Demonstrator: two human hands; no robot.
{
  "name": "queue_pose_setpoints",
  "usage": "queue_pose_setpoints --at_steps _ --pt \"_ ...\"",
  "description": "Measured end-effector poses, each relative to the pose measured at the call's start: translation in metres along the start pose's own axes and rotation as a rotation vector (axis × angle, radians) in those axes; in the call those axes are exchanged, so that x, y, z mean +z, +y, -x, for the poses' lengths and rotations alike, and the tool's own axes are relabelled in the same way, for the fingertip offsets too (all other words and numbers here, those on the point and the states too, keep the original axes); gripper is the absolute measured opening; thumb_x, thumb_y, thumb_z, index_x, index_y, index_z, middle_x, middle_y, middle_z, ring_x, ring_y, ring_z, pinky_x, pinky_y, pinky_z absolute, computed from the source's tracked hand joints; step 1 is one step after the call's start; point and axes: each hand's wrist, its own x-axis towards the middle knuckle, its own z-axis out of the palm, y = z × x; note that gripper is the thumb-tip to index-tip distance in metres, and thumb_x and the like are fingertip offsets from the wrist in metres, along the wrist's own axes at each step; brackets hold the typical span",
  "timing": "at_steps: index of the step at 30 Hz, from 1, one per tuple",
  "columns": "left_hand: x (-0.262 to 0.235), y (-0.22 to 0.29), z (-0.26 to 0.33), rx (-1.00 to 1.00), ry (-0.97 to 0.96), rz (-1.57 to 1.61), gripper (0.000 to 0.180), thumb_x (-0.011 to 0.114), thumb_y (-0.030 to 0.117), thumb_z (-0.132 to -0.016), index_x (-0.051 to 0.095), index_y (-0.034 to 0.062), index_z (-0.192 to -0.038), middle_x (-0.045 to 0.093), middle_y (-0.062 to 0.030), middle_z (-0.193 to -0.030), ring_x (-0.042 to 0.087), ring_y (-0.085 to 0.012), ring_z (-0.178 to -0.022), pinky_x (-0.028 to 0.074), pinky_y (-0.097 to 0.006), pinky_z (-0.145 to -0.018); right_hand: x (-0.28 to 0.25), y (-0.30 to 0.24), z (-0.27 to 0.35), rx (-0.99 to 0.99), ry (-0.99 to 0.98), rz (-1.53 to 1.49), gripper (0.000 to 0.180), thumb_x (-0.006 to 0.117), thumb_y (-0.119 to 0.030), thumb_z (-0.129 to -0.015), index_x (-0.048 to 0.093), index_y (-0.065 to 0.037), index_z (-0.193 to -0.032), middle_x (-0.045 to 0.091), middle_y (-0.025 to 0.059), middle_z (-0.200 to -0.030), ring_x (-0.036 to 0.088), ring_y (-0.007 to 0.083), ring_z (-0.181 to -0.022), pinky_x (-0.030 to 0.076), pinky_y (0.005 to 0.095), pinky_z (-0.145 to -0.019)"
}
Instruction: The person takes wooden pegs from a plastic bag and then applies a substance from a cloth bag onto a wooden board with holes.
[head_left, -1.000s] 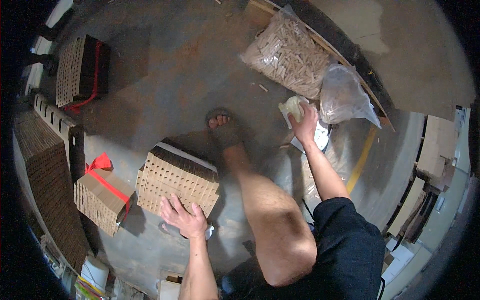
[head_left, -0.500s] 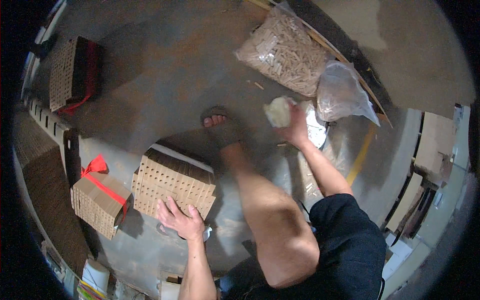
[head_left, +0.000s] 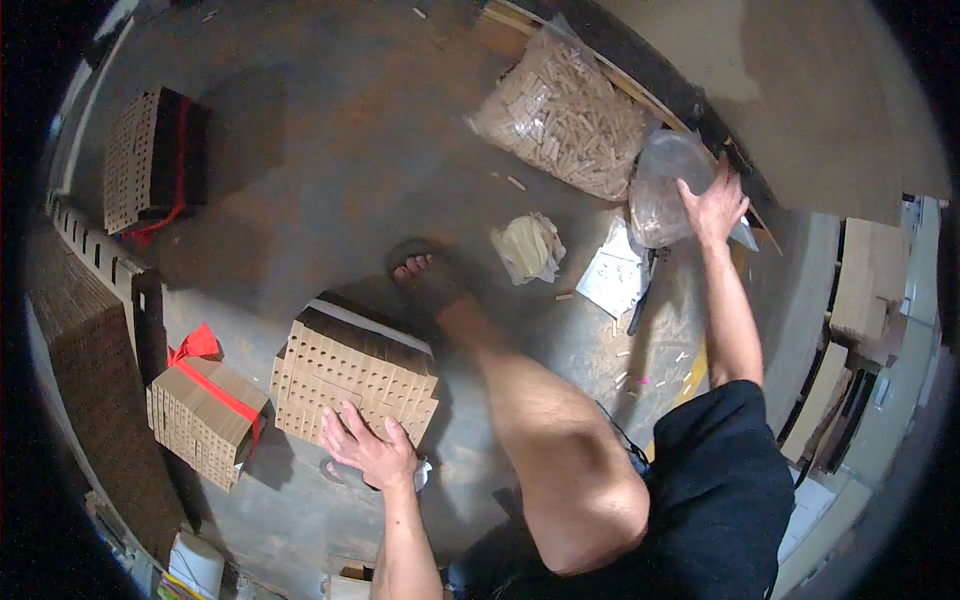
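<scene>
My left hand (head_left: 367, 451) lies flat, fingers spread, on the near edge of a block of stacked perforated wooden strips (head_left: 350, 375) on the floor. My right hand (head_left: 712, 203) reaches far right and grips a crumpled clear plastic bag (head_left: 668, 190). A wad of pale yellowish cloth (head_left: 528, 247) lies loose on the floor, apart from both hands. Beside the clear bag stands a bigger plastic bag full of small wooden pegs (head_left: 563, 115). My bare leg and sandalled foot (head_left: 428, 276) stretch across the floor between the two hands.
A smaller bundle of strips tied with red ribbon (head_left: 205, 420) sits left of the block. Another red-tied bundle (head_left: 150, 160) lies at far left, with long perforated boards (head_left: 85, 340) along the left edge. White paper (head_left: 612, 280) and scattered pegs lie right of the foot. Cardboard stacks (head_left: 860, 300) stand at right.
My right hand let go of the pale cloth wad, which now lies on the floor, and moved right and up to grasp the clear plastic bag. The left hand stayed on the block.
</scene>
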Motion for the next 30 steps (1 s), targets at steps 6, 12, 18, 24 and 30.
queue_pose_setpoints --at_steps 6,12,18,24,30 --pt "-0.004 0.004 -0.002 -0.005 -0.043 0.034 0.062 0.046 0.043 -0.098 0.039 0.0067 -0.149 0.031 -0.0228 -0.155 0.028 -0.0409 -0.143 0.018 -0.06 -0.116 0.007 0.002 0.032 -0.138 -0.49 -0.804 0.034 0.06 -0.018 -0.088 0.071 -0.004 -0.117 0.073 0.0154 -0.102 0.069 0.025 -0.095 0.051 0.0339 -0.089" --pt "0.001 -0.005 0.002 -0.024 -0.014 0.005 0.066 0.053 0.043 -0.092 0.042 0.0083 -0.147 0.033 -0.0223 -0.154 0.03 -0.0419 -0.141 0.02 -0.058 -0.115 -0.073 -0.01 0.004 0.284 -0.147 -1.102 0.032 0.057 -0.012 -0.095 0.071 -0.007 -0.124 0.053 -0.0104 -0.081 0.04 0.0013 -0.067 0.033 0.0204 -0.058" --pt "0.001 -0.006 0.007 -0.033 -0.024 0.009 0.066 0.054 0.043 -0.091 0.042 0.0092 -0.147 0.033 -0.0219 -0.154 0.03 -0.0414 -0.141 0.02 -0.059 -0.115 -0.204 -0.051 0.01 0.569 -0.274 -1.64 0.032 0.054 -0.018 -0.1 0.065 -0.005 -0.127 0.063 -0.0023 -0.096 0.055 0.0047 -0.078 0.048 0.0228 -0.065" --pt "0.003 -0.005 0.005 -0.039 -0.005 0.056 0.069 0.059 0.041 -0.085 0.044 0.0108 -0.146 0.035 -0.0206 -0.151 0.031 -0.0401 -0.14 0.02 -0.06 -0.114 -0.235 -0.112 0.018 0.503 -0.593 -2.068 0.028 0.052 -0.021 -0.102 0.063 -0.009 -0.125 0.061 -0.0015 -0.095 0.058 0.0088 -0.077 0.052 0.0285 -0.067" --pt "0.004 -0.001 0.003 -0.037 -0.015 0.069 0.068 0.056 0.038 -0.088 0.042 0.0083 -0.147 0.034 -0.0217 -0.153 0.029 -0.0398 -0.142 0.017 -0.058 -0.117 -0.136 -0.261 0.028 0.373 -0.805 -2.115 0.029 0.059 -0.028 -0.096 0.059 -0.008 -0.118 0.063 0.0069 -0.107 0.059 0.0196 -0.102 0.047 0.037 -0.09"
